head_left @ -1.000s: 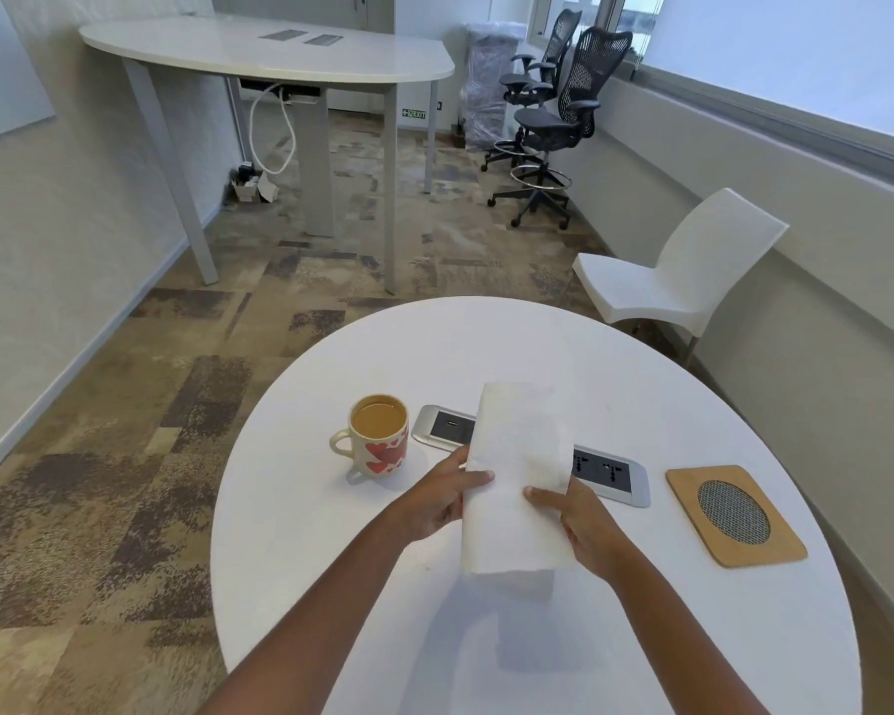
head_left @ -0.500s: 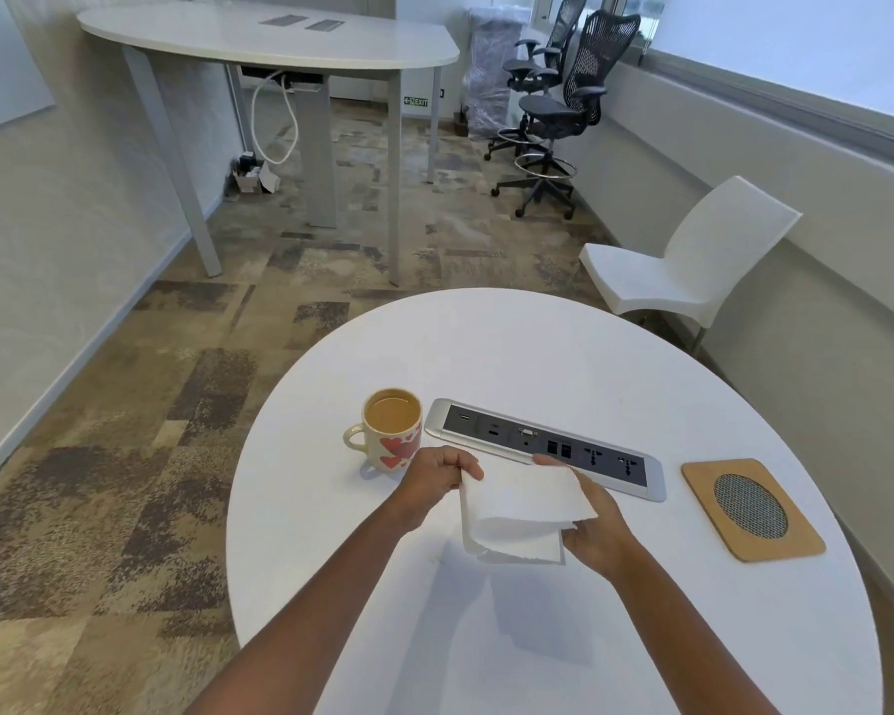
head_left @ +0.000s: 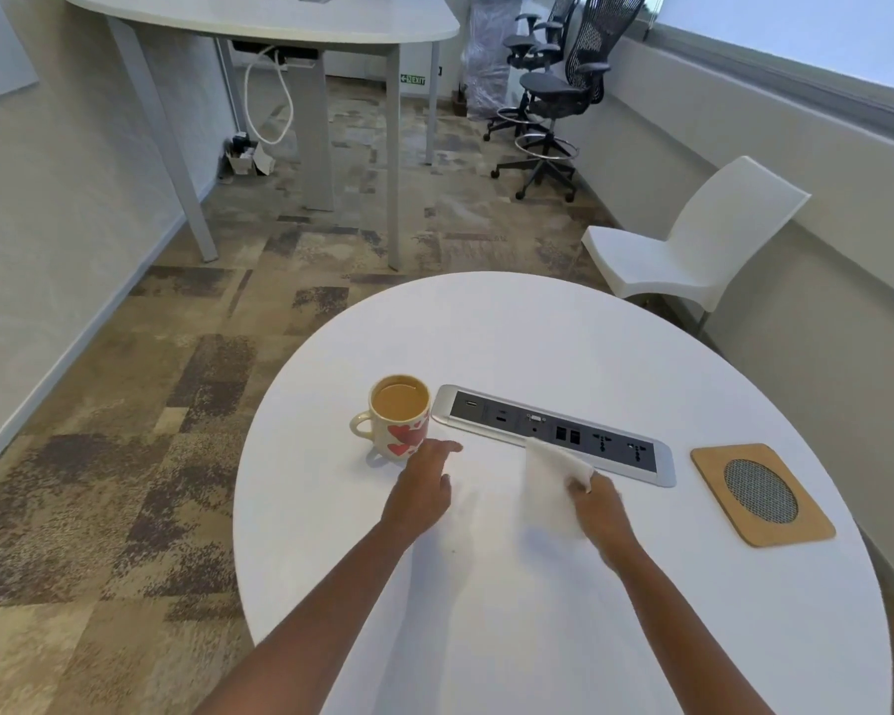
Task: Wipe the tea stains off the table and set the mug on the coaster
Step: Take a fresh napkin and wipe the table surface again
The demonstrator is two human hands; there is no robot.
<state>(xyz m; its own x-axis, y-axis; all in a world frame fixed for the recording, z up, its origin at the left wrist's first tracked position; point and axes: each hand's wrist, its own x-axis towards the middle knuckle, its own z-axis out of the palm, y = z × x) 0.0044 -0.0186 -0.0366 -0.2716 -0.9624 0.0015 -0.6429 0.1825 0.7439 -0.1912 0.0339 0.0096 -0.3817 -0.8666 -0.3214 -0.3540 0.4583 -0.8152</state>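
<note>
Full heart-print mug [head_left: 400, 416] upright on table [head_left: 563, 343]; cork coaster [head_left: 762, 493] well apart.

Pretty clearly an office meeting room: patchy brown carpet tiles [head_left: 140, 456], a round white table [head_left: 563, 343] with a built-in power and data socket strip [head_left: 553, 430]. There's a tall standing-height table [head_left: 259, 18], mesh swivel chairs [head_left: 563, 90] and a green exit sign [head_left: 413, 79] low on the far wall.

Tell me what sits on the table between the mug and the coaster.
In the head view, the recessed socket strip lies between the mug and the coaster; the right hand holds a tissue there.
</note>
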